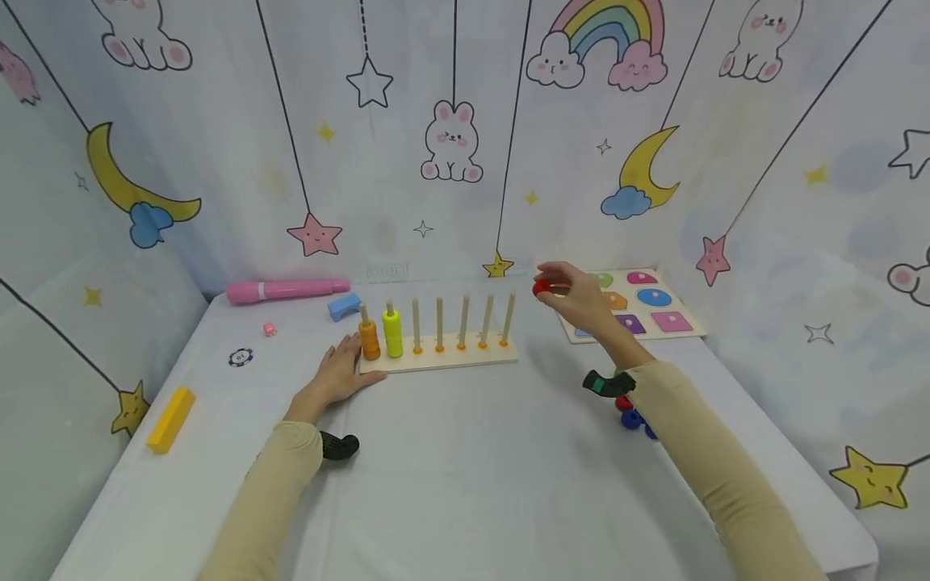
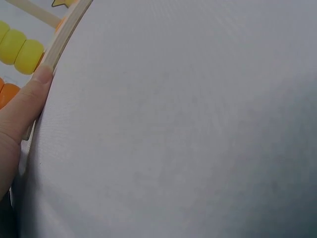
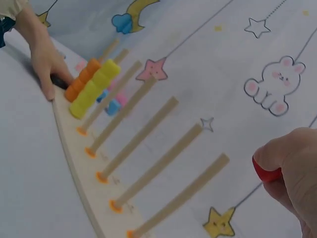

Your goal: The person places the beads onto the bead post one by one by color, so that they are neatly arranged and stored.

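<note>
A wooden peg board (image 1: 450,363) lies on the white table with a row of upright pegs. Its leftmost peg carries orange beads (image 1: 369,340), and the one beside it carries yellow-green beads (image 1: 392,334); the other pegs are bare. My left hand (image 1: 337,373) grips the board's left end, its thumb (image 2: 34,91) along the front edge. Raised beyond the board's right end, my right hand (image 1: 581,302) pinches a red bead (image 1: 541,287) between thumb and fingers. The right wrist view shows that red bead (image 3: 266,171) partly hidden by the fingers, off to the right of the pegs.
A shape puzzle board (image 1: 672,323) lies behind my right hand. Loose blue beads (image 1: 632,419) and a red one sit partly under my right forearm. On the left are a pink pen-like toy (image 1: 291,290), a blue block (image 1: 344,306), a poker chip (image 1: 240,357) and a yellow block (image 1: 171,420).
</note>
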The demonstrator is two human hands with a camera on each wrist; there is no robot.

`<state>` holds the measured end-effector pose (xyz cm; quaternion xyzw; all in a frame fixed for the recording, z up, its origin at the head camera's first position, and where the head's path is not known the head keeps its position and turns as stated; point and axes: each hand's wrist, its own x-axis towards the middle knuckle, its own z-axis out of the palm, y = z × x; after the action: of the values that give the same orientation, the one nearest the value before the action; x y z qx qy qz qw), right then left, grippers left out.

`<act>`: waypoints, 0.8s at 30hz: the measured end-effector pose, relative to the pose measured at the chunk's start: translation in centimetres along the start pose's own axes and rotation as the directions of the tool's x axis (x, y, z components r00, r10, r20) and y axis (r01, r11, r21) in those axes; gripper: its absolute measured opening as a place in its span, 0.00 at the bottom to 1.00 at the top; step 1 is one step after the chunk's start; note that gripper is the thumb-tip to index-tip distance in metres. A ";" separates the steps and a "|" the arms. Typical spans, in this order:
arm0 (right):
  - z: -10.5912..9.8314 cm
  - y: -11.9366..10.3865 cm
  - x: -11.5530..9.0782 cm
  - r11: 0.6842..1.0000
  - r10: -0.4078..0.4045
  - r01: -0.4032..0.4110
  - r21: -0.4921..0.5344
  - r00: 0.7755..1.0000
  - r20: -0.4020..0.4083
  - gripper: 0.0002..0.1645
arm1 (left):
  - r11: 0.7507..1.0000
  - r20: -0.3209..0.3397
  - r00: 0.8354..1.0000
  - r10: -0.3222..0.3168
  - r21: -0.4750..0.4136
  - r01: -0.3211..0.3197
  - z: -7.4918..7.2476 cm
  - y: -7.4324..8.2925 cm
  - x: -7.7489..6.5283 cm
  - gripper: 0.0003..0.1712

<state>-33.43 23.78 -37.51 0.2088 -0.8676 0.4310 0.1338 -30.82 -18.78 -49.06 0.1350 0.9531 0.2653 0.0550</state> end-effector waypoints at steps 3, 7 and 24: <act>2.0 -1.4 1.8 0.998 -0.053 0.053 0.025 0.998 0.022 0.26 | 1.000 0.000 1.000 -0.008 0.010 0.008 -0.2 -0.2 0.0 0.54; 4.9 -2.9 3.5 0.991 -0.131 0.129 0.039 0.989 0.062 0.25 | 1.000 0.010 1.000 -0.014 0.020 0.014 -0.2 -0.3 0.2 0.55; 14.3 -8.7 6.0 0.958 -0.288 0.282 0.059 0.939 0.190 0.23 | 1.000 0.008 1.000 -0.025 0.016 0.025 -0.4 -0.1 0.3 0.54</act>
<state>-35.27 6.08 -37.51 0.3757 -0.8304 0.3979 0.1051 -31.15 -18.95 -48.79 0.1245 0.9566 0.2563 0.0614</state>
